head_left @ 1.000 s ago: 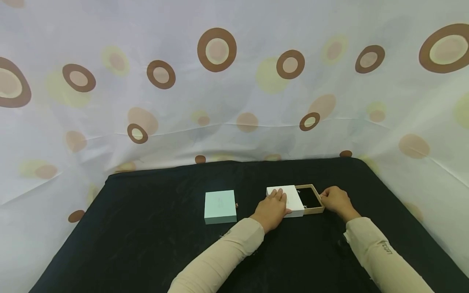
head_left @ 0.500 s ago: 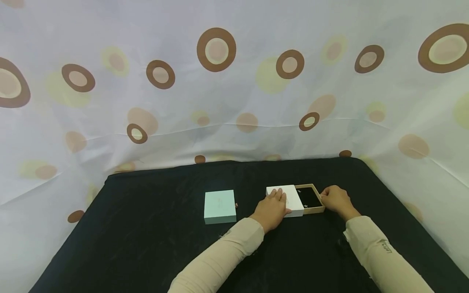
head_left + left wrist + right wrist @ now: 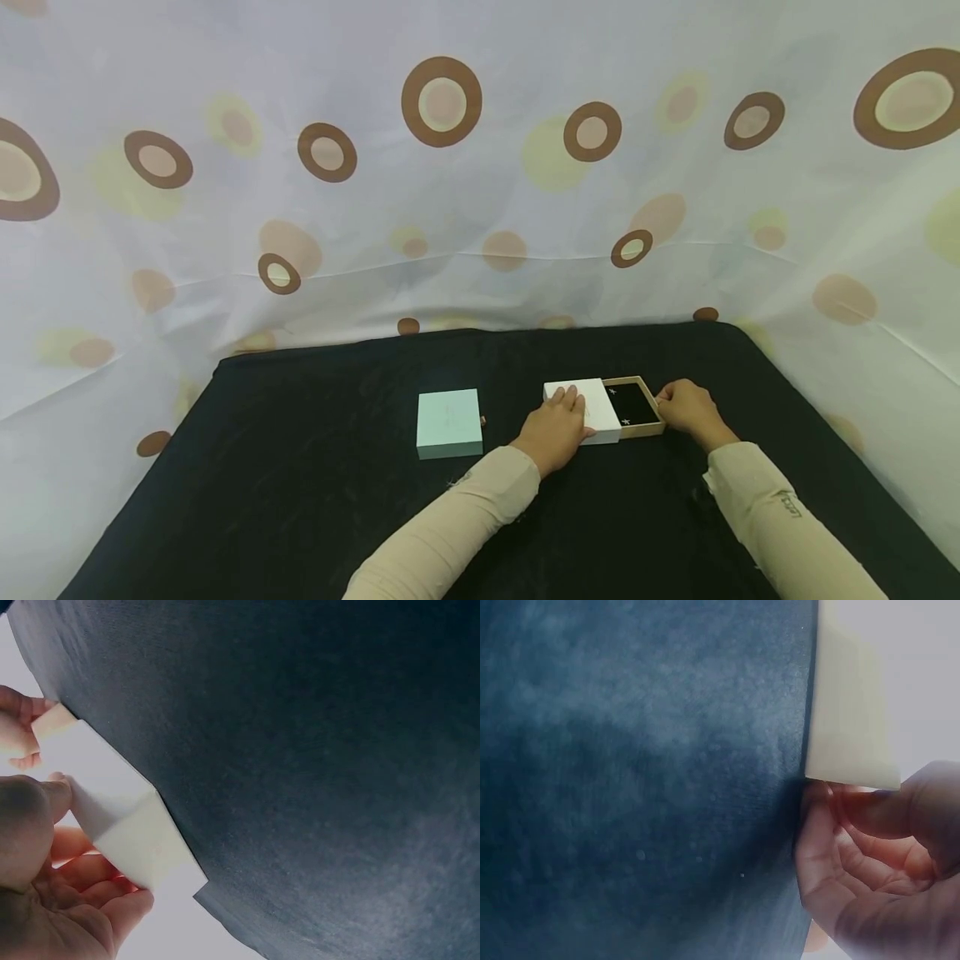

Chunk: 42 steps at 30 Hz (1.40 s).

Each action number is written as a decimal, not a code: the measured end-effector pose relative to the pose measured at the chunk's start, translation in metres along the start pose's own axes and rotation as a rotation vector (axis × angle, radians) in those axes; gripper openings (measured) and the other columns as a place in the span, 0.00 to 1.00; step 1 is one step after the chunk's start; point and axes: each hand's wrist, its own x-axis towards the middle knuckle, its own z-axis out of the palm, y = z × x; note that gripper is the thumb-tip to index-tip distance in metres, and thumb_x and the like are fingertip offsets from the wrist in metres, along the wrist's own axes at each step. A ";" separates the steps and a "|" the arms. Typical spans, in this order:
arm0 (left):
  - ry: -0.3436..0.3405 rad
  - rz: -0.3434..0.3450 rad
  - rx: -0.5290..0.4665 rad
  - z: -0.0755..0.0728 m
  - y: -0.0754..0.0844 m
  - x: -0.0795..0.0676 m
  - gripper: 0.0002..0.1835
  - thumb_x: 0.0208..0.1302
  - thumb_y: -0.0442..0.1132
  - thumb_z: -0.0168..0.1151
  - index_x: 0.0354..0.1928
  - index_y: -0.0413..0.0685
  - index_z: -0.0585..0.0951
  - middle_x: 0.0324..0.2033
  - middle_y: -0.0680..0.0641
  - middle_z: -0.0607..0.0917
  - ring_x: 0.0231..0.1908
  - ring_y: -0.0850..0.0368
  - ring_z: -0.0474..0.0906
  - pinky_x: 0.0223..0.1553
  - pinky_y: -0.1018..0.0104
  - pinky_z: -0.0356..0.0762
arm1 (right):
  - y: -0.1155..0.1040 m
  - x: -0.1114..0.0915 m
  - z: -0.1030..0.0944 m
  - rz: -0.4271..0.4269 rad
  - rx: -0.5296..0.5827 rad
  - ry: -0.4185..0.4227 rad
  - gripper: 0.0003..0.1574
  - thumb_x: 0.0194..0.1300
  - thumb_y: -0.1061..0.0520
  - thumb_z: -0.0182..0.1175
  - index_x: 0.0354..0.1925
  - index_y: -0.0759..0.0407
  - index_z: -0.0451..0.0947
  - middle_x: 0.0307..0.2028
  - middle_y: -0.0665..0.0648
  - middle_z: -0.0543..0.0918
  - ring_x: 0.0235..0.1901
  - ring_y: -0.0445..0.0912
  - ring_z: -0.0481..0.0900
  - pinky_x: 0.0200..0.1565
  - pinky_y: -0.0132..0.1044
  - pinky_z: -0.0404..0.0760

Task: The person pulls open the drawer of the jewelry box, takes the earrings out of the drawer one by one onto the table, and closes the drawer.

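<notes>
A white slide-out jewelry box lies right of centre in the head view, its tan drawer [image 3: 642,431] pulled partway out to the right. Inside the drawer is a black pad [image 3: 632,405] with small silvery star-like pieces near the sleeve. My left hand [image 3: 551,433] grips the white outer sleeve [image 3: 602,408], fingers across its top and thumb at the near side. At the drawer's outer end, my right hand [image 3: 688,408] pinches with thumb and curled index finger; the pinched spot is hidden. The right wrist view shows those fingertips right at the drawer's pale end [image 3: 853,712].
A mint-green box [image 3: 450,421], closed, with a small tab on its right side, lies left of the white box. Both rest on a black cloth-covered table [image 3: 300,500]. A white curtain [image 3: 480,192] with brown and yellow circles hangs behind and at the sides.
</notes>
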 end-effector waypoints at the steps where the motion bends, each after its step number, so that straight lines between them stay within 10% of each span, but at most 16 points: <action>1: 0.000 0.000 0.000 0.000 0.000 0.000 0.30 0.71 0.57 0.47 0.66 0.46 0.70 0.66 0.48 0.70 0.66 0.56 0.66 0.61 0.67 0.69 | 0.000 0.000 0.001 -0.003 0.005 -0.005 0.16 0.57 0.66 0.50 0.14 0.57 0.70 0.17 0.53 0.73 0.20 0.47 0.69 0.22 0.36 0.66; 17: -0.018 -0.010 0.012 -0.004 -0.003 -0.002 0.29 0.72 0.57 0.47 0.66 0.47 0.71 0.66 0.48 0.71 0.66 0.56 0.66 0.60 0.68 0.71 | -0.003 0.008 -0.010 -0.026 -0.013 -0.154 0.16 0.66 0.60 0.51 0.40 0.74 0.78 0.32 0.65 0.81 0.29 0.50 0.78 0.29 0.40 0.79; 24: -0.016 -0.019 0.004 -0.004 -0.004 -0.003 0.29 0.72 0.56 0.47 0.65 0.46 0.71 0.65 0.48 0.71 0.66 0.56 0.66 0.59 0.67 0.72 | -0.024 0.001 -0.019 -0.065 -0.095 -0.017 0.19 0.66 0.57 0.57 0.45 0.74 0.77 0.38 0.69 0.81 0.35 0.60 0.79 0.35 0.54 0.77; 31: -0.020 -0.022 -0.008 -0.002 -0.002 -0.001 0.29 0.72 0.57 0.47 0.66 0.47 0.70 0.66 0.48 0.70 0.66 0.56 0.65 0.60 0.67 0.70 | -0.045 0.003 -0.018 -0.107 -0.052 0.070 0.15 0.64 0.60 0.59 0.41 0.73 0.80 0.32 0.65 0.84 0.28 0.52 0.80 0.28 0.47 0.77; 42: -0.019 -0.025 -0.007 -0.001 0.002 0.002 0.30 0.71 0.57 0.48 0.66 0.48 0.70 0.66 0.49 0.70 0.66 0.57 0.65 0.60 0.68 0.71 | -0.051 0.020 0.001 -0.080 -0.081 0.046 0.11 0.63 0.62 0.59 0.36 0.70 0.84 0.32 0.64 0.84 0.29 0.54 0.80 0.29 0.47 0.78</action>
